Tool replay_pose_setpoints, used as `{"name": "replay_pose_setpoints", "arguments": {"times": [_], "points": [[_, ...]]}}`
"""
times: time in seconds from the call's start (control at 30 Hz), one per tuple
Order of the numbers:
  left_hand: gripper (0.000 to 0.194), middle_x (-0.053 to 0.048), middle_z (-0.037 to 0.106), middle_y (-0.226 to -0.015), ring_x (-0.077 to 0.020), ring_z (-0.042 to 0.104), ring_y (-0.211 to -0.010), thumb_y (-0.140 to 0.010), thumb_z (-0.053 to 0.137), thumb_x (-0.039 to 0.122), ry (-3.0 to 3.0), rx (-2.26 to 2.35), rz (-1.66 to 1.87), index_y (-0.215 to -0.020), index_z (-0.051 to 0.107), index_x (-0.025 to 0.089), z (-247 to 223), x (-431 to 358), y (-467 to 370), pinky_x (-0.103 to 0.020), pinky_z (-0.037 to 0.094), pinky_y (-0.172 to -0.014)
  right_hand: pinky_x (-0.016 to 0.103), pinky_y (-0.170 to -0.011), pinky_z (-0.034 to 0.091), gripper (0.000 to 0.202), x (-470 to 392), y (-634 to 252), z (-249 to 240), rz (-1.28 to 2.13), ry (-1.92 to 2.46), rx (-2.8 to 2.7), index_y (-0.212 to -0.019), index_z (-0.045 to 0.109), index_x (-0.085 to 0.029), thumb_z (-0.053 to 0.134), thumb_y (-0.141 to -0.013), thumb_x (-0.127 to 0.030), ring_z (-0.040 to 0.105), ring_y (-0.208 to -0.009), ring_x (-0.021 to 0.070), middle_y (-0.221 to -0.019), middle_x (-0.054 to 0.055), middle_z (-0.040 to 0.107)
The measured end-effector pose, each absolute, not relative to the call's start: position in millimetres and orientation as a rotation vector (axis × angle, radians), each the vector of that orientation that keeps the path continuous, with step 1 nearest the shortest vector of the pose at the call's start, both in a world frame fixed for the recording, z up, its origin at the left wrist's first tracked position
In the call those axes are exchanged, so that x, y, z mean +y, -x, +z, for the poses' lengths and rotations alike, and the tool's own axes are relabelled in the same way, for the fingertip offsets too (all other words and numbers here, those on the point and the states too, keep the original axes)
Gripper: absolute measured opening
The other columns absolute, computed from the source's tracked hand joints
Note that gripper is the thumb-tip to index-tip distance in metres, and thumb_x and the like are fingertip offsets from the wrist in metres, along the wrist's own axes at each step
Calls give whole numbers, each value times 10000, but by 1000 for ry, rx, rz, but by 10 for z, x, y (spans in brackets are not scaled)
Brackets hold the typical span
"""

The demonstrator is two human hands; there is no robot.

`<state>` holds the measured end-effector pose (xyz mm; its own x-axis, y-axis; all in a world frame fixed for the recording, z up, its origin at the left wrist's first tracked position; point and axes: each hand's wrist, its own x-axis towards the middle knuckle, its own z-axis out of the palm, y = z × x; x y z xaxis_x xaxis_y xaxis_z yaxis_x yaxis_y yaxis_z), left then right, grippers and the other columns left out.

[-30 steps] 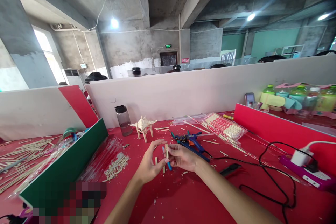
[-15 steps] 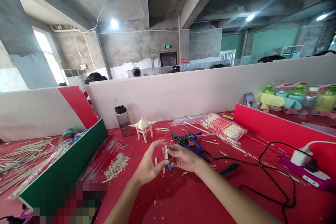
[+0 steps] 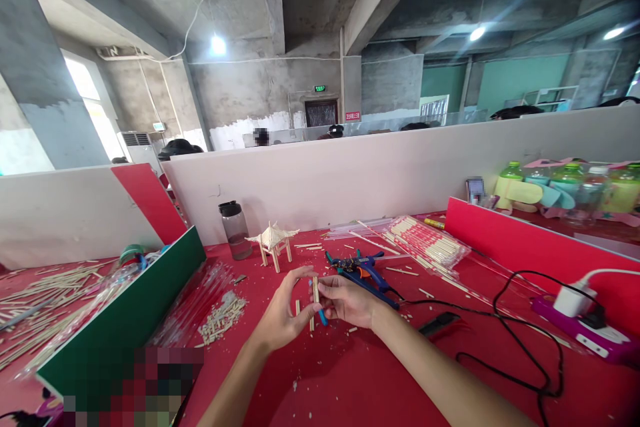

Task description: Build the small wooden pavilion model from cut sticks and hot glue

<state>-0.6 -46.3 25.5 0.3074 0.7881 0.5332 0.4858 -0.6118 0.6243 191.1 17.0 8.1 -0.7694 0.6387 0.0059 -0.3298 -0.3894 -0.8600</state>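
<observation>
Over the red table, my right hand (image 3: 345,299) pinches a small bundle of short wooden sticks (image 3: 315,289) between thumb and fingers, held roughly upright. My left hand (image 3: 287,312) curves around the same sticks in a wide C, its thumb at the lower end and its forefinger by the upper end. Behind the sticks lies a slim blue tool (image 3: 323,317), partly hidden; its kind does not show. A loose stick (image 3: 297,307) rests beside my left thumb. Beyond my hands stand a small stick-built pavilion (image 3: 273,240) and a blue glue gun (image 3: 367,269).
A dark-lidded bottle (image 3: 234,230) stands at the back left, near a pile of stick offcuts (image 3: 223,320). Packed sticks (image 3: 425,240) lie at the back right. Black cable (image 3: 505,320) loops toward a purple power strip (image 3: 585,330). Green (image 3: 130,307) and red (image 3: 540,240) dividers flank the space.
Both hands stay almost still around the sticks. The sticks have shifted and tilted very slightly.
</observation>
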Motion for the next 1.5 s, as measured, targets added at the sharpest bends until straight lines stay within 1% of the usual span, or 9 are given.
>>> {"name": "replay_pose_setpoints", "arguments": {"times": [0.1,0.23,0.37,0.63,0.77,1.03,1.27,1.4,1.5], "points": [[498,-113,543,-1364,-296,494,-1303,-893,644,386,-2215,1169,1245,-1333,459,242,273,-436,49,-468,380,-1121,161,-508,424,325,180,-1926,111,2127,543,-1174,-849,720,-139,858,-707,-396,576,-590,66,-731,5,666],[503,-103,567,-1341,-300,501,-1301,-900,629,403,-2177,1284,1266,-1344,445,257,232,-338,180,-494,361,-1125,149,-505,404,272,230,-1978,166,2007,623,-1082,-877,740,-139,835,-732,-349,555,-596,51,-832,33,695],[532,-106,604,-1276,-285,550,-1243,-901,614,391,-2162,1391,1187,-1369,401,256,58,-187,296,-490,405,-1080,144,-494,388,243,259,-2036,226,1952,623,-1043,-883,752,-134,812,-749,-327,528,-593,50,-792,29,670],[550,-106,663,-1179,-318,580,-1178,-798,656,301,-2202,1607,940,-1310,469,227,-140,-64,237,-487,455,-1001,150,-497,382,269,249,-2062,244,1964,585,-1082,-903,754,-122,797,-760,-346,515,-598,54,-792,34,651],[615,-96,684,-1144,-317,583,-1160,-762,674,253,-2232,1624,866,-1338,461,219,-177,-55,222,-485,448,-990,155,-496,377,262,268,-2058,236,1960,575,-1093,-901,754,-126,786,-770,-350,512,-600,57,-793,35,651],[677,-94,687,-1194,-308,576,-1174,-740,703,227,-2256,1594,827,-1371,455,226,-225,-45,240,-488,422,-1016,160,-498,374,257,255,-2067,264,1956,576,-1100,-893,750,-127,792,-760,-342,511,-600,61,-787,33,645],[670,-103,680,-1218,-296,583,-1172,-749,705,229,-2247,1545,833,-1369,451,214,-226,-45,277,-506,424,-1033,166,-503,368,267,261,-2079,267,1947,580,-1101,-902,745,-122,791,-763,-345,508,-595,59,-777,28,642],[547,-127,644,-1270,-288,578,-1206,-776,610,159,-2201,1500,975,-1312,502,194,-168,-45,327,-505,434,-1048,175,-501,359,260,278,-2094,259,1943,572,-1103,-896,739,-129,784,-774,-355,507,-593,63,-777,30,649],[513,-121,637,-1267,-283,578,-1211,-788,575,143,-2230,1444,1033,-1295,523,204,-55,-108,340,-495,439,-1056,179,-504,359,264,289,-2102,251,1925,572,-1109,-895,736,-133,788,-773,-361,512,-597,65,-781,30,652]]}}
